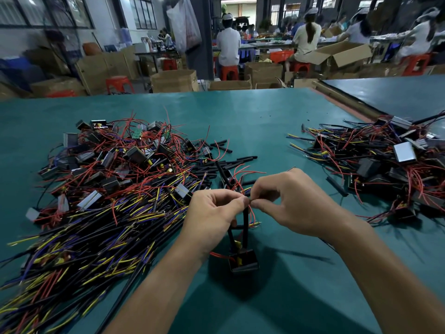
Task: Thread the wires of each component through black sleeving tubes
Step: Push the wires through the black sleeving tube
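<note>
Hands pinching wire into sleeving, centre frame

Left hand (212,213) and right hand (289,203) pinch thin red wires (251,213) at a matte black tube (245,225) (fingertips closed); boxy black component (243,261) dangles below, over green table (265,116).

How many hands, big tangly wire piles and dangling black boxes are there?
Hands: 2 (left hand, right hand)
Big wire piles: 2 (left pile, right pile)
Dangling black box: 1
Total: 5

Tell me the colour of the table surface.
Teal green; the table shows best in the head view, the only one.
</note>
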The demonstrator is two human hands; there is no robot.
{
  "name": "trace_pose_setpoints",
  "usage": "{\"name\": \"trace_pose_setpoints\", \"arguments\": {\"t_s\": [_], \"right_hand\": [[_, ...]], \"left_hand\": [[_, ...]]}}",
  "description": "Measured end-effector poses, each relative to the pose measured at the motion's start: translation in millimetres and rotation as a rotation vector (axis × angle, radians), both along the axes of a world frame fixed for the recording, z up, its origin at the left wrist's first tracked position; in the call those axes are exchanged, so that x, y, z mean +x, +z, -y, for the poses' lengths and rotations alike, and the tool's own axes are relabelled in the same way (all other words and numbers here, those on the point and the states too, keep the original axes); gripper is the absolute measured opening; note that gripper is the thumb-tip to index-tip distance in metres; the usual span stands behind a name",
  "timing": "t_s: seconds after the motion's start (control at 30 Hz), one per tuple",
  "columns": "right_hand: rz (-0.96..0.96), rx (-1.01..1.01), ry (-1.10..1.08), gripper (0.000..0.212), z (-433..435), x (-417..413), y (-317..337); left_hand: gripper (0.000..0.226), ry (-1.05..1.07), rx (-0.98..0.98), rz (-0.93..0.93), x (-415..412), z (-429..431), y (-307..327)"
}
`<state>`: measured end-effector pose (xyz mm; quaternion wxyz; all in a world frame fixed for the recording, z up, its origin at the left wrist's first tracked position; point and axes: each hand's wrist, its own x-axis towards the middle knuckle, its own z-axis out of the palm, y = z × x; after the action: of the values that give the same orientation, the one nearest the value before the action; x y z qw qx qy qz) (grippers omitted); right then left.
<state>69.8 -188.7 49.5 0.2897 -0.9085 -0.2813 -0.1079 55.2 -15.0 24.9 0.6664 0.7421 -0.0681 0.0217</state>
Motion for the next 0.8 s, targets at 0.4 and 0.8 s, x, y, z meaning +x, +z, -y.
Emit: {"name": "trace_pose_setpoints", "arguments": {"t_s": [0.4,0.8], "right_hand": [[0.031,-0.041,-0.007,0.003,-2.1,-3.5,2.1],[0.112,-0.039,0.027,0.007,-8.2,-6.8,2.1]], "left_hand": [[0.026,-0.073,-0.073,-0.211,2.3,-1.9,1.0],[0.024,-0.157,-0.133,-0.419,5.3,-10.1,7.2]]}}
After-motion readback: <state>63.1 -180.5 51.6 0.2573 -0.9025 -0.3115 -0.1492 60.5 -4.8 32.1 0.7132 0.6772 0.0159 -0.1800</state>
